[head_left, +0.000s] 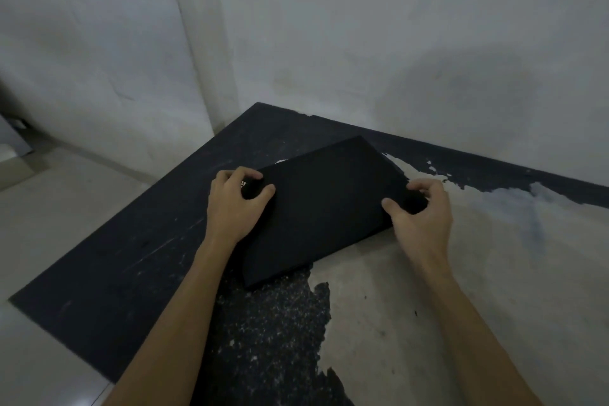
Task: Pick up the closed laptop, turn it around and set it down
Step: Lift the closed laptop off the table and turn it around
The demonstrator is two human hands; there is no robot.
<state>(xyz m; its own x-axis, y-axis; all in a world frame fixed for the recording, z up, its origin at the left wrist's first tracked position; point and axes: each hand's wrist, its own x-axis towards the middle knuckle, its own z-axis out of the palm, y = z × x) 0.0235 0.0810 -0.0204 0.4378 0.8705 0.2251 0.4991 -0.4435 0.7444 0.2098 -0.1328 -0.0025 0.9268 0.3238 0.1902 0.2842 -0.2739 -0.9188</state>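
In the head view, the closed black laptop (324,208) lies skewed at mid-frame on the worn dark table (108,273); its underside is hidden, so whether it touches the top is unclear. The left hand (235,204) pinches its left corner, partly hiding small lettering, while the right hand (423,214) clamps its right corner.

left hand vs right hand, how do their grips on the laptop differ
The left hand holds the closed laptop's left corner, partly covering small lettering; the right hand holds the right corner, no lettering visible there. The left hand is over dark tabletop, the right over worn pale patches. Both curl fingers over the edge.
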